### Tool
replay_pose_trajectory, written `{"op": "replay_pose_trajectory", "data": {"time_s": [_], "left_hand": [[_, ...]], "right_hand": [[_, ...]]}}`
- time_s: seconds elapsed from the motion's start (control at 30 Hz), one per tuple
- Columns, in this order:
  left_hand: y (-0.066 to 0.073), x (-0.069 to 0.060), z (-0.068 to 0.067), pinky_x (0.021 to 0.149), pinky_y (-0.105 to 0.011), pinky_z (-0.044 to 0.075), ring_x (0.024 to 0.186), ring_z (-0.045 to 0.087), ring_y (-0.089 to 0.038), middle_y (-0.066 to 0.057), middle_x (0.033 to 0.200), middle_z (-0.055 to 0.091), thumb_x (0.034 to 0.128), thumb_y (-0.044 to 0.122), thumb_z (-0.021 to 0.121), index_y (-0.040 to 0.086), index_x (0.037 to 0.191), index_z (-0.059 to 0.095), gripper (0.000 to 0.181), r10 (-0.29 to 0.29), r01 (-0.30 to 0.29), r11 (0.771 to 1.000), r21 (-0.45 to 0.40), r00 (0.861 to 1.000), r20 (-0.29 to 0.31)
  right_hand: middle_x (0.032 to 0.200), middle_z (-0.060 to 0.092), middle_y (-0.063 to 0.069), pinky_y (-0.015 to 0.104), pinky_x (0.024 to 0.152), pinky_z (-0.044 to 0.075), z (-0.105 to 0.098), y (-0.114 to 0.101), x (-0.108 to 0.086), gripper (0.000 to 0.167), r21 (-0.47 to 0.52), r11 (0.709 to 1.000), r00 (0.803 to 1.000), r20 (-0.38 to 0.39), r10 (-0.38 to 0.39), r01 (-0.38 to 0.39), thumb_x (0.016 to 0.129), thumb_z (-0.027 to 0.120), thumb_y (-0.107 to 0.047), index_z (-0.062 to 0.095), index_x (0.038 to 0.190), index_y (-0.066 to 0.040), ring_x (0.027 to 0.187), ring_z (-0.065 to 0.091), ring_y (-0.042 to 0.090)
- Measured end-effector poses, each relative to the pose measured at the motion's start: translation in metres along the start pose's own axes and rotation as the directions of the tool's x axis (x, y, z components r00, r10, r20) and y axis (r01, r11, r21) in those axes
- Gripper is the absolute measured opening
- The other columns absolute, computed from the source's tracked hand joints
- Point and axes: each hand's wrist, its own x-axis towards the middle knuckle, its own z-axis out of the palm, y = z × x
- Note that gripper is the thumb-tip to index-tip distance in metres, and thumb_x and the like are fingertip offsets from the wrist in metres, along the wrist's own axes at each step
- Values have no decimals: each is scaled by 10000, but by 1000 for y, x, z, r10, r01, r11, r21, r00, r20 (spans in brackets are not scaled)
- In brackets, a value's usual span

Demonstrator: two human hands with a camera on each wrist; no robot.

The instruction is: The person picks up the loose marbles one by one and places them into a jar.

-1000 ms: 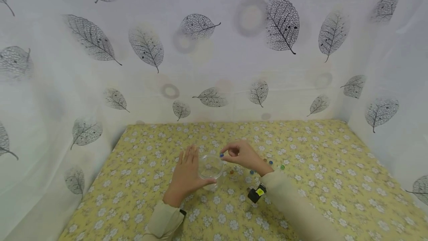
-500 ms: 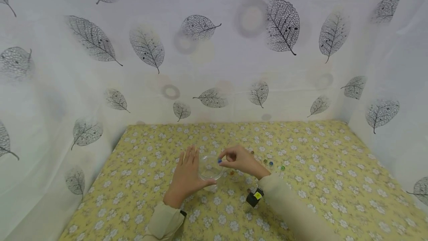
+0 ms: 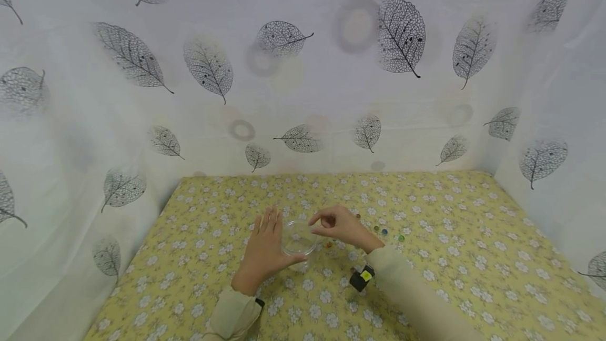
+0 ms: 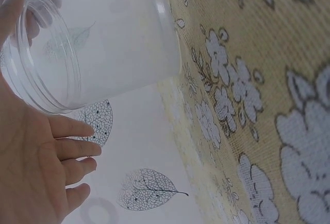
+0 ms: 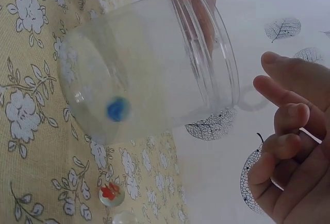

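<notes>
A clear plastic jar (image 3: 299, 238) stands upright on the cloth without a lid. My left hand (image 3: 266, 246) rests against its side, fingers straight, thumb along the near rim. Inside the jar, low down, is a blue marble (image 5: 118, 109), blurred; it also shows at the top of the left wrist view. Beside the rim hovers my right hand (image 3: 342, 227), holding nothing, with thumb and index finger a little apart and the other fingers loosely curled. An orange-red marble (image 5: 111, 194) lies on the cloth right of the jar, with a clear one (image 5: 125, 218) partly cut off nearby.
Farther right lie a green marble (image 3: 401, 238), another blue marble (image 3: 384, 231) and two brownish marbles, one of them (image 3: 376, 229) beside the blue one. A yellow flowered cloth (image 3: 227, 193) covers the table. Leaf-printed curtains (image 3: 312, 93) enclose its back and sides.
My right hand moved slightly down and left with the blue marble pinched at the jar's rim, then let it go. The marble is now inside the jar. My left hand stayed put.
</notes>
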Motion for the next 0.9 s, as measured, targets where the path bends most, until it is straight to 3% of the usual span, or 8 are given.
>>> {"op": "replay_pose_trajectory", "data": {"time_s": [0.37,0.5,0.6,0.73,0.9], "left_hand": [[0,2,1,1188,-520,161,1444,172,-372,-220,1548,186,702,753,585,-52,1463,252,1157,-5,5,1000,-9,1000,9],[1,2,1,1186,-522,163,1447,161,-370,-218,1550,181,698,754,589,-55,1462,251,1163,-8,9,1000,-11,1000,17],[1,2,0,1186,-525,160,1451,141,-366,-216,1553,169,694,747,602,-56,1464,244,1168,-15,15,1000,-25,1000,21],[1,2,1,1189,-522,154,1455,130,-359,-207,1559,157,693,751,598,-47,1470,234,1172,-17,18,1000,-26,1000,20],[1,2,1,1186,-522,166,1448,153,-370,-216,1554,169,694,755,591,-48,1469,237,1172,-9,10,1000,-14,1000,17]], "right_hand": [[593,447,-46,229,601,436,-17,1,-8,224,4,1000,998,-57,-16,16,877,669,-240,706,1044,-96,492,340,38],[606,441,-34,242,609,423,-27,-3,-16,210,6,1000,996,-82,29,-29,884,661,-200,701,1059,-92,495,322,42],[596,420,-29,245,624,429,-37,-18,-24,182,10,998,993,-101,61,-61,885,654,-144,699,1044,-69,491,300,31],[590,410,-30,252,630,430,-49,-10,-32,171,24,996,987,-140,83,-81,883,660,-187,710,1023,-104,492,298,42],[600,416,-30,262,589,420,-63,15,-43,218,40,994,975,-197,107,-101,883,661,-239,705,1043,-97,486,298,68]]}}
